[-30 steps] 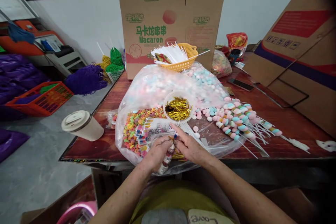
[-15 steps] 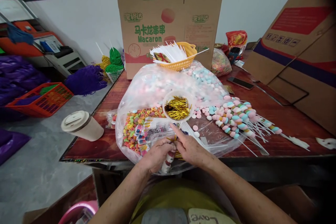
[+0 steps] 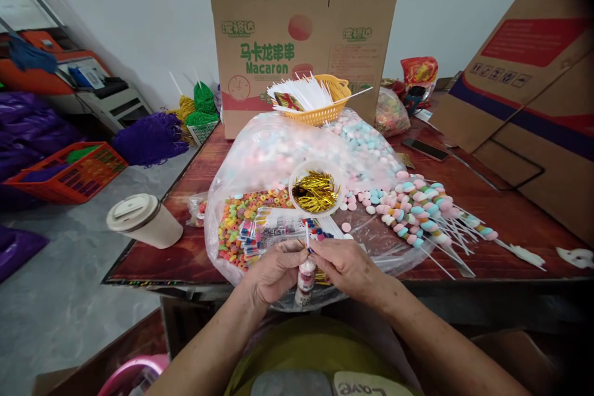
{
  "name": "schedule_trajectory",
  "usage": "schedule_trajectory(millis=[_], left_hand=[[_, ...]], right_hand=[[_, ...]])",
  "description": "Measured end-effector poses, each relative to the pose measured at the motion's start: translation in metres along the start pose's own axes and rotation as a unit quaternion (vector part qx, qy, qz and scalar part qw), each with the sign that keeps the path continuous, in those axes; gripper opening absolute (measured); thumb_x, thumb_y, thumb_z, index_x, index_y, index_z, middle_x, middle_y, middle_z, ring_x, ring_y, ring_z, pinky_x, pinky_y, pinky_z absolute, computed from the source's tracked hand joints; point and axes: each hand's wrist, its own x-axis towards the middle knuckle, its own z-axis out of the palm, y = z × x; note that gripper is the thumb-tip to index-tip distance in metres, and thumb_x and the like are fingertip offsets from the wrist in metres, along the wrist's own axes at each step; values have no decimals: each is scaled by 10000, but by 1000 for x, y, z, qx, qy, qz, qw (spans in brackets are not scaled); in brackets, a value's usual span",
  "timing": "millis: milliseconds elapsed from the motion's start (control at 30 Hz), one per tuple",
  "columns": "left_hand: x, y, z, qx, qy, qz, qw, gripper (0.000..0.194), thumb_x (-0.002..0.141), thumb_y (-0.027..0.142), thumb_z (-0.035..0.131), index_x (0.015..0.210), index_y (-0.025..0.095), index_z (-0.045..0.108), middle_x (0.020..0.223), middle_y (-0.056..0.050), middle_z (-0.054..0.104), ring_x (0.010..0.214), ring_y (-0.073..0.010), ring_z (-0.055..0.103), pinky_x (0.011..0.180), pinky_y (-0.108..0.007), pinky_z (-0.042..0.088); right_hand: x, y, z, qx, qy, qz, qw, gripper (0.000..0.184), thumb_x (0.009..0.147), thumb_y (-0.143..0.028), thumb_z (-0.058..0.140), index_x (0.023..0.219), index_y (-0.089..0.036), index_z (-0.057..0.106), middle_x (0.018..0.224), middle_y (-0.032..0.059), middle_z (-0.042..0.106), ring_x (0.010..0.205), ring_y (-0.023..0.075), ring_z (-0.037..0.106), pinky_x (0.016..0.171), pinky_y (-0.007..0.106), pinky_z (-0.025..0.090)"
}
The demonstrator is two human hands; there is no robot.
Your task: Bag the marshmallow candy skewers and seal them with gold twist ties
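Observation:
Between my hands a wrapped candy skewer [image 3: 305, 278] hangs over the table's front edge, its candy end down in a clear printed wrapper and its white stick pointing up. My left hand [image 3: 277, 269] is closed, thumb and fingers pinching the gathered neck of the wrapper. From the other side my right hand [image 3: 346, 262] pinches the same neck, where a bit of gold twist tie [image 3: 302, 244] shows. The fingertips partly hide the tie. Just beyond lie printed clear wrappers [image 3: 273, 229] and a round clear tub [image 3: 297, 168] of gold twist ties [image 3: 315, 192].
Ring-shaped candies [image 3: 229, 229] lie left on a big plastic bag [image 3: 260, 142] of pastel candies. Finished-looking candy skewers [image 3: 417, 207] are piled right. A lidded cup [image 3: 148, 223] stands left; a yellow basket [image 3: 320, 114] of white sticks sits before a carton [image 3: 301, 18]. A phone [image 3: 424, 149] lies behind.
My right index finger, stretched out before, has curled in to pinch at the wrapper's neck. The skewer is now more upright, with its stick showing above my fingers.

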Motion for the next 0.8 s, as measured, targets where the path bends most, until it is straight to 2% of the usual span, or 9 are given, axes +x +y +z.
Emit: schedule_trajectory(millis=[133, 167, 233, 333, 400, 500, 600, 700, 800], left_hand=[[-6, 0, 0, -50, -22, -6, 998, 707, 408, 120, 863, 1064, 178, 606, 758, -8, 652, 622, -124, 601, 629, -245, 427], [-7, -2, 0, -57, -16, 0, 998, 746, 414, 115, 860, 1103, 191, 586, 771, -5, 653, 621, -125, 603, 635, -250, 431], [-4, -7, -1, -73, 23, 35, 996, 741, 465, 132, 846, 1141, 212, 556, 791, 1, 655, 625, -121, 604, 635, -248, 438], [3, -15, 2, -107, 109, 101, 983, 594, 520, 152, 825, 1056, 201, 574, 771, 17, 656, 626, -97, 600, 636, -221, 452], [8, -19, 6, -114, 144, 118, 976, 454, 509, 145, 822, 904, 173, 600, 686, 38, 633, 582, -80, 581, 612, -205, 454], [10, -21, 12, -102, 150, 130, 975, 304, 522, 197, 824, 708, 138, 591, 582, 48, 584, 506, -65, 534, 555, -197, 437], [10, -18, 14, -55, 142, 123, 981, 303, 548, 290, 820, 680, 112, 613, 526, 30, 564, 449, -62, 486, 471, -189, 385], [12, -16, 14, -11, 184, 114, 976, 333, 508, 312, 830, 656, 115, 607, 486, 39, 536, 427, -62, 459, 435, -181, 344], [14, -18, 16, 36, 227, 142, 963, 338, 535, 382, 798, 640, 144, 582, 512, 40, 541, 485, -91, 499, 473, -199, 376]], right_hand=[[6, -7, -16, 97, -115, -54, 987, 290, 925, -318, 403, 882, -163, 644, 745, 18, 628, 671, 110, 542, 663, 205, 411], [7, -7, -15, 107, -122, -39, 986, 278, 915, -330, 429, 850, -161, 641, 697, -2, 605, 629, 99, 519, 623, 193, 397], [8, -6, -6, 88, -73, 24, 993, 269, 885, -334, 477, 726, -156, 601, 594, -35, 530, 554, 83, 455, 545, 179, 353], [7, -2, 17, -18, 49, 92, 994, 293, 876, -295, 471, 614, -166, 495, 557, -40, 476, 531, 84, 420, 521, 193, 321], [5, 1, 28, -135, 75, 67, 986, 279, 907, -249, 402, 658, -169, 499, 600, -11, 515, 559, 105, 458, 546, 218, 332], [2, 4, 30, -268, 47, -5, 962, 259, 913, -156, 342, 728, -159, 523, 663, 44, 566, 617, 147, 512, 571, 254, 345], [0, 3, 25, -290, 7, -47, 956, 185, 862, -83, 391, 767, -151, 534, 689, 57, 586, 635, 161, 532, 576, 261, 357], [-2, 3, 24, -323, -7, -80, 943, 164, 810, -34, 421, 795, -147, 539, 702, 53, 597, 624, 170, 535, 572, 273, 362], [0, 7, 20, -384, 21, -108, 917, 176, 804, -32, 416, 794, -149, 547, 687, 54, 594, 593, 180, 518, 553, 292, 339]])
